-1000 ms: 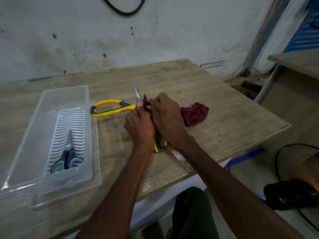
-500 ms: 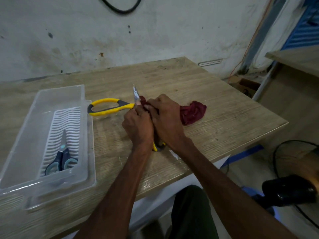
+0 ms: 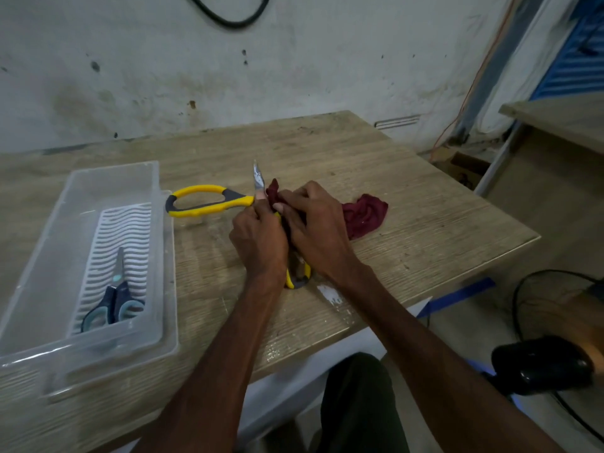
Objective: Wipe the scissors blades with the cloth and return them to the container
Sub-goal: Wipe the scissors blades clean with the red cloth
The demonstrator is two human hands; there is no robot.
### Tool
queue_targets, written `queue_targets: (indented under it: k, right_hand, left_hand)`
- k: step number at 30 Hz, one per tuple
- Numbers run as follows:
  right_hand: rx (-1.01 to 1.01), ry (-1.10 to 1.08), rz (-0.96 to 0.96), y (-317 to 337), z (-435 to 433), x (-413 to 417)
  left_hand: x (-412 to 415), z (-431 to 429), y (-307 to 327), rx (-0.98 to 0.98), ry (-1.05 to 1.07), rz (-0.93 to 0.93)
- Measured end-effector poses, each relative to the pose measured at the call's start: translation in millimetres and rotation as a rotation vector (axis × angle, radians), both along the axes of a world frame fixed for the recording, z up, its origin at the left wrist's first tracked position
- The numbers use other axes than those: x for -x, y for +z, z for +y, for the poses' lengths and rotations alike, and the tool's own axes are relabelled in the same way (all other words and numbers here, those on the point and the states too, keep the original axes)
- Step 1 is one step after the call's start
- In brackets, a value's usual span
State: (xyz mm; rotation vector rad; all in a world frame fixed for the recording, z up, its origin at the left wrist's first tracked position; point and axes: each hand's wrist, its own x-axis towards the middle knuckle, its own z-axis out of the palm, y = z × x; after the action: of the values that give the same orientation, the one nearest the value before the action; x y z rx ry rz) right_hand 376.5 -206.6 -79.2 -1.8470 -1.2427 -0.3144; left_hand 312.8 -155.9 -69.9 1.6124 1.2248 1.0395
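The left hand [image 3: 258, 243] is curled around the yellow-handled scissors [image 3: 242, 201] near their pivot, holding them spread wide on the table [image 3: 441, 230]. One handle loop points left toward the container, the other sticks out at the near side under both wrists, and one blade tip stands up just beyond the knuckles. The right hand [image 3: 315, 223] grips a bunched part of the maroon cloth [image 3: 366, 217] and presses it against the blade, touching the left hand; the other part of the cloth trails right across the tabletop.

The clear plastic container [image 3: 42, 273] sits at the left of the table, just beside the yellow handle loop. Inside lies a white ribbed insert [image 3: 130, 230], and on its near end rests a smaller pair of blue scissors [image 3: 114, 304], closed, blades pointing away.

A white smear [image 3: 330, 294] marks the table's near edge. A black fan [image 3: 542, 364] stands on the floor at the near right, and a black cable [image 3: 228, 19] hangs on the far wall.
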Motion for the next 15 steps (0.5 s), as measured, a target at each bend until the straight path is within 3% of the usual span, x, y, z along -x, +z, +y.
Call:
queue_targets:
  k: [3, 8, 15]
  right_hand:
    - [0.019, -0.016, -0.013, -2, -3, -3]
    - [0.125, -0.056, -0.31, 3, 1, -15]
    - [0.238, -0.189, -0.379, 2, -17, -35]
  left_hand:
    - [-1, 0, 0, 0.0, -0.005, 0.008]
    - [-1, 2, 1, 0.018, -0.022, 0.061]
    - [2, 1, -1, -0.017, 0.029, 0.047]
